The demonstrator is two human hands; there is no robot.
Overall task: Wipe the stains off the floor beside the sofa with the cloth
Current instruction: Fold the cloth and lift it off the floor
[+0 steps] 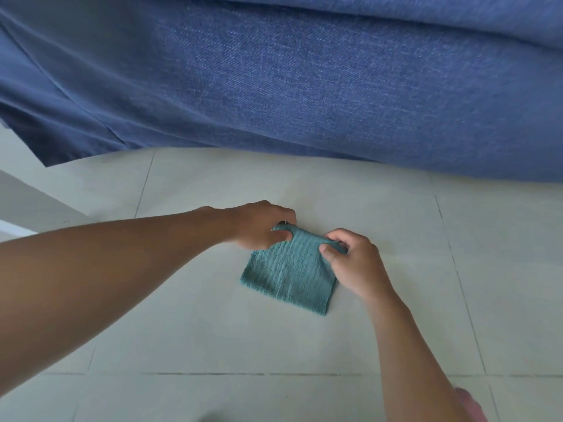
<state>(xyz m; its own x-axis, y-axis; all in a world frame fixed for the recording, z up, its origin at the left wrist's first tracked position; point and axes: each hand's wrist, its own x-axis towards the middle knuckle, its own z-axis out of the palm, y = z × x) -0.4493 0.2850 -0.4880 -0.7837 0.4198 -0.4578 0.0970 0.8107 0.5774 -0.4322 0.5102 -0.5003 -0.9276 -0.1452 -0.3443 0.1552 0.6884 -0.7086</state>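
A bare forearm comes in from about eight o'clock and runs across the pale tiled floor [213, 324] toward the middle of the view; at its end the left hand [259, 225] curls over the far left corner of the cloth [289, 271], thumb under and fingers bent down on top, so that corner is pinched between them and raised a little off the tile; the cloth itself is teal, ribbed, folded into a rough square, and lies on the floor near the centre, its near edge and the corner at six o'clock flat on the tile while its far edge at twelve o'clock is drawn up into a ridge between the two hands; just to the right, the right hand [355, 263] comes in from about five o'clock and grips the far right corner, thumb and forefinger closed on the fabric and the other fingers tucked in behind; the two hands sit close together, apart by only the width of that raised edge; beyond them, from nine o'clock across to three o'clock, the blue woven sofa [304, 86] fills the upper half, its lower edge meeting the floor a short way past the cloth; dark grout lines cross the tiles; I cannot make out any stain on the floor around the cloth
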